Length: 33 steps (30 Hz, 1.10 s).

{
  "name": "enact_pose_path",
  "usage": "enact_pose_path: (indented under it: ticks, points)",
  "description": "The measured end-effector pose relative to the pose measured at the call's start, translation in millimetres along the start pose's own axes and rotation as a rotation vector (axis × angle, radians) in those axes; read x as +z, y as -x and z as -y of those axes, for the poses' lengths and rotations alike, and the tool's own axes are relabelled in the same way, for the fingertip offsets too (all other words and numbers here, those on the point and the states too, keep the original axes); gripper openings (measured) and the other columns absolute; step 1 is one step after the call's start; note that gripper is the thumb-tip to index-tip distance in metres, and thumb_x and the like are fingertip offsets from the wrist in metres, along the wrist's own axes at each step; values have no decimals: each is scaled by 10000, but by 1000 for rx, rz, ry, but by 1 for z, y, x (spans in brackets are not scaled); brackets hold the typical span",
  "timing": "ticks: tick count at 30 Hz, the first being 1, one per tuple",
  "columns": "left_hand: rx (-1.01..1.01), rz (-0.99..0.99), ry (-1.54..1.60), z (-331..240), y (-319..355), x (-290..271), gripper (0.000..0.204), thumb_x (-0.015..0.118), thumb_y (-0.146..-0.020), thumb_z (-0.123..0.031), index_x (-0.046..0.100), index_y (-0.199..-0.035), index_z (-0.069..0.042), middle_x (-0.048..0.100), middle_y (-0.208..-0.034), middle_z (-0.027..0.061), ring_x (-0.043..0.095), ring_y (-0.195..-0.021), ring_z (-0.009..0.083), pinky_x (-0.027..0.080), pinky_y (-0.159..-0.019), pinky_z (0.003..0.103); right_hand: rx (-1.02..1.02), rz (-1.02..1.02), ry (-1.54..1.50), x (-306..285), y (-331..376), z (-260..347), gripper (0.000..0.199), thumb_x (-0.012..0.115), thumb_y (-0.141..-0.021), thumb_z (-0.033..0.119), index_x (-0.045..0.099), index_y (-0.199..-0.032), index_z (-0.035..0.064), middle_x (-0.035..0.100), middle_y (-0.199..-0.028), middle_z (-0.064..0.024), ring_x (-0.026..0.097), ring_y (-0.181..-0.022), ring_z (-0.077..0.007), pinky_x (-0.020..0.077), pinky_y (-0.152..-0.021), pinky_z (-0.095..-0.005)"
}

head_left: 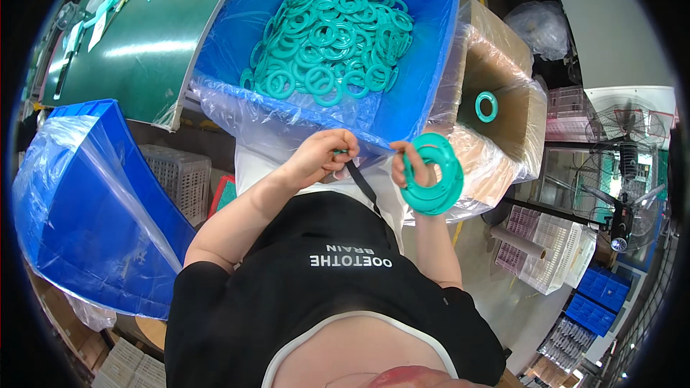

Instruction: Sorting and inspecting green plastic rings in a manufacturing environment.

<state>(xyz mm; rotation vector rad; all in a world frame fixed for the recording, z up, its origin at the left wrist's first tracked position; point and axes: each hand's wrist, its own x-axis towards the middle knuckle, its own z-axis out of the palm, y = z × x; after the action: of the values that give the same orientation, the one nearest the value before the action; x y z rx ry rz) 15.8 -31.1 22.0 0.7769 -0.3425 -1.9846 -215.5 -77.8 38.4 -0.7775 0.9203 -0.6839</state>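
Closest in, it's the black shirt (pixel 345 291) with its white neckline, and out beyond it both hands are up in front of the big blue bin (pixel 435 43)! Right hand (pixel 411 165) has the goods: its grip pinches a few teal rings (pixel 449 190), overlapping one another, thumb and fingers around one side, just outside the bin's near edge. Left hand (pixel 327 154) is near that same edge, its grip curled, thumb and fingertips pressed together, a teal speck at the tips too small to identify. A black strap (pixel 365 190) hangs just below. Look at that heap of teal rings (pixel 330 36) inside the bin! And one lone ring (pixel 486 106) sits in the plastic-lined cardboard box (pixel 496 36) to the right, green bench (pixel 165 0) on the left.
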Motion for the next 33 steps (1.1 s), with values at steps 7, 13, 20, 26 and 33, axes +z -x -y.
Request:
enact_pose_path:
  ticks: [7,13,20,26,33]
  points:
    - [-14,-6,-146,4,8,10,213,483,-948,-151,621,-1007,-1,404,-681,-60,294,-504,25,233,-447,183,-60,-173,396,23,-9,-17,330,580,-935,277,616,-995,-46,490,-625,4,455,-493,-68,329,-437,-215]
    - [-39,-40,-490,9,10,16,320,554,-935,-342,662,-955,-42,468,-717,-66,366,-620,23,307,-552,204,-482,-233,1070,11,-18,-29,262,665,-746,-2,656,-1001,55,649,-744,-29,637,-673,-124,516,-612,-265]
    - [-118,-96,-424,8,13,9,516,500,-941,-498,664,-914,-10,393,-632,-84,327,-568,22,259,-497,200,-424,-315,379,15,-20,-31,50,597,-893,75,573,-903,33,570,-680,-33,567,-602,-105,457,-537,-235]
    - [-422,82,-339,26,16,18,517,462,-969,-469,621,-957,22,268,-591,-110,225,-487,0,172,-412,183,-1016,-401,756,9,-33,-29,176,575,-938,158,513,-836,29,552,-689,-66,558,-605,-151,458,-565,-264]
    - [-381,-125,459,24,12,21,249,486,-990,-291,526,-892,-66,346,-656,-51,267,-516,21,156,-393,181,-1330,-170,1061,-4,-32,-16,222,736,-742,59,605,-919,31,643,-818,-133,654,-779,-266,502,-626,-319]
